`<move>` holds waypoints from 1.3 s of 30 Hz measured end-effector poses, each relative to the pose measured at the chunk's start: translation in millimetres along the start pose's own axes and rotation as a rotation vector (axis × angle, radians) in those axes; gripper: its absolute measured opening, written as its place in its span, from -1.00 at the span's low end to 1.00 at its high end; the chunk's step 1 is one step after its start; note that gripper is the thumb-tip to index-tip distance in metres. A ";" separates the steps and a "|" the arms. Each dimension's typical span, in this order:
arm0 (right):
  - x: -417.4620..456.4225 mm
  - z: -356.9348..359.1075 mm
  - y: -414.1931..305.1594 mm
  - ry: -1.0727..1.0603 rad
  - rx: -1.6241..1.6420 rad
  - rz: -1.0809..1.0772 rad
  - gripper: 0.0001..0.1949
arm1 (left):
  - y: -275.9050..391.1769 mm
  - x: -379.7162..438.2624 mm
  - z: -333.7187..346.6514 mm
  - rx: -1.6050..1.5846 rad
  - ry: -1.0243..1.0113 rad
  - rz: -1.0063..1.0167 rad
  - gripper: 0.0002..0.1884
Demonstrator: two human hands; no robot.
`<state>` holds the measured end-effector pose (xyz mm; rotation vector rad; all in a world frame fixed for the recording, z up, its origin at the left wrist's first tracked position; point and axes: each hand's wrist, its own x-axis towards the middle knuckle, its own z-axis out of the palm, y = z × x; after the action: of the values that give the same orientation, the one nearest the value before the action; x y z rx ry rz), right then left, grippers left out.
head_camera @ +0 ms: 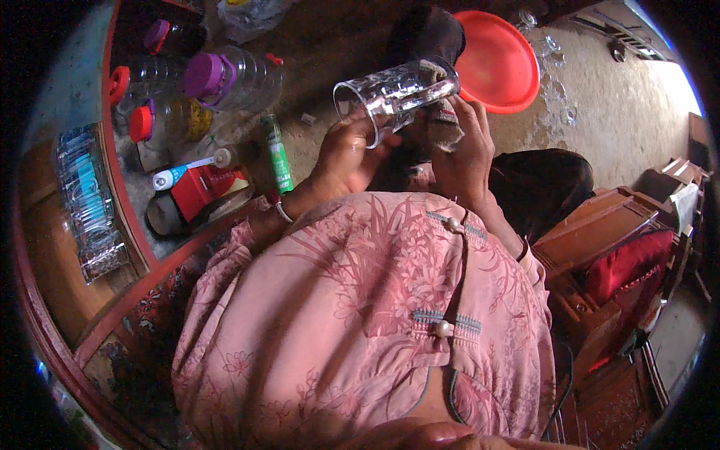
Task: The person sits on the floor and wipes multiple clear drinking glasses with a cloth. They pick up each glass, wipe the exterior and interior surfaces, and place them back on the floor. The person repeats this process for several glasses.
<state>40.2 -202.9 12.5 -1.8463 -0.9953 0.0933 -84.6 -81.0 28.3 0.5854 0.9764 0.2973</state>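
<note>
A clear drinking glass (394,93) lies tilted on its side between my hands, its mouth facing left. My left hand (346,154) grips it near the rim, the thumb reaching into the mouth and fingers curled underneath. At the other end, my right hand (467,152) holds a bunched greyish cloth (447,126) against the glass near its base. Some cloth also shows at the upper side of that end; whether it is inside or outside is unclear. Beyond my right hand, a red plastic basin (500,62) stands on the floor.
Several drinking glasses (554,93) stand on the floor right of the basin. At left are a large plastic jug (247,79) with a purple lid, a green cylindrical container (277,154) and a red box (197,188). A wooden chair (596,225) is at right.
</note>
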 end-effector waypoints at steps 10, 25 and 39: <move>11.6 -17.2 -23.2 -0.440 0.807 0.341 -0.64 | -5.0 25.2 -44.7 1.496 -0.236 0.865 -0.58; 48.2 -16.4 -31.5 -0.031 0.016 -0.382 -0.57 | 19.0 15.1 -35.5 1.308 -0.275 1.001 -0.64; 57.0 -24.0 16.5 -0.051 0.464 0.225 -0.72 | 1.9 69.7 -87.0 0.702 -0.486 1.099 -0.62</move>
<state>98.7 -185.1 31.4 -1.5222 -0.7209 0.4701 -120.5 -16.7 -55.5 1.7415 0.1703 0.7427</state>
